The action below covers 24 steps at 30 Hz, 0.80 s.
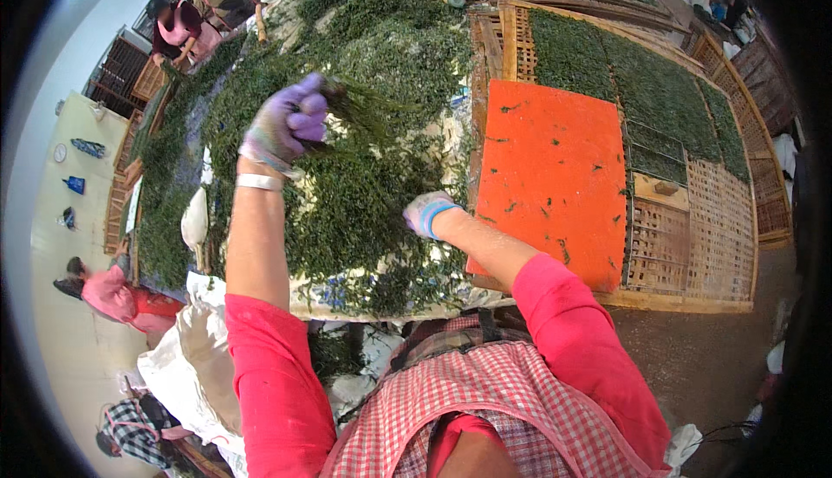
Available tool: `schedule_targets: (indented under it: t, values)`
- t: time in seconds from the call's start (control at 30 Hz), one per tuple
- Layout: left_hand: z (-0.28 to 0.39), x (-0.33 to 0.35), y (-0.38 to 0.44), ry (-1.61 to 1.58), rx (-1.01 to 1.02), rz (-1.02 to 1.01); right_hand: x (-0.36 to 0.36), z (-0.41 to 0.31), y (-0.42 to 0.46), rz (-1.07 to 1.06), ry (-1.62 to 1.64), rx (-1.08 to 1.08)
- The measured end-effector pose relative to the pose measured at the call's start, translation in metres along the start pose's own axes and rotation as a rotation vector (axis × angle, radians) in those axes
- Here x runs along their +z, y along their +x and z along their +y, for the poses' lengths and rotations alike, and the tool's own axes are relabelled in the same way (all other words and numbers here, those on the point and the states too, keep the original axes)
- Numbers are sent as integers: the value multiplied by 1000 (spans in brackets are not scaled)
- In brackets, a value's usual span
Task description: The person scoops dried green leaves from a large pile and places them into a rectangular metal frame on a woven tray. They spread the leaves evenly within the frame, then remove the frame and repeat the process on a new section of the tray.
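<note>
My left hand [286,120], in a white knit glove with a purple coating, is raised over the worktable. Its fingers are closed around a bunch of dark green strands [370,111], which look like seaweed and trail to the right. Below it spreads a loose heap of the same greens [351,211] on a pale sheet. My right hand [429,213], in a similar glove with a blue cuff, reaches low into the heap's right side. Its fingertips are hidden, so I cannot see whether it grips anything. Beside it lies an orange board [552,179] dotted with green scraps.
Right of the board is a wooden lattice frame [721,231] partly covered with flat green sheets [656,81]. A metal grid [656,146] rests on it. White sacks [195,361] stand at left. Several people work around, one in pink [110,293] at the table's left edge.
</note>
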<state>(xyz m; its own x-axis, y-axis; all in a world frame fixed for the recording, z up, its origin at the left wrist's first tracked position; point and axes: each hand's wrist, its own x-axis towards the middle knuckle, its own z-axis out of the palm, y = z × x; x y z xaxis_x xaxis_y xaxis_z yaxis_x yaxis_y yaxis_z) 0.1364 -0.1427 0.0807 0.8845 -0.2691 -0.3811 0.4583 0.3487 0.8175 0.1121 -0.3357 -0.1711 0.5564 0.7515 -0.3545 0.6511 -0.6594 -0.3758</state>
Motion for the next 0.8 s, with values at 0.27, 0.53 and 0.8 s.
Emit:
schedule_targets:
  t: [0.27, 0.53, 0.8]
  values:
    - [-221, -11, -47, 569, -423, 267, 24, -36, -33, -441, 2108, 66]
    - [-299, -5, -160, 231, -145, 210, 57, -71, -9, 130, 2252, -87]
    - [-284, 24, -182, 151, 32, 208, -11, -64, -72, 498, 2164, -133]
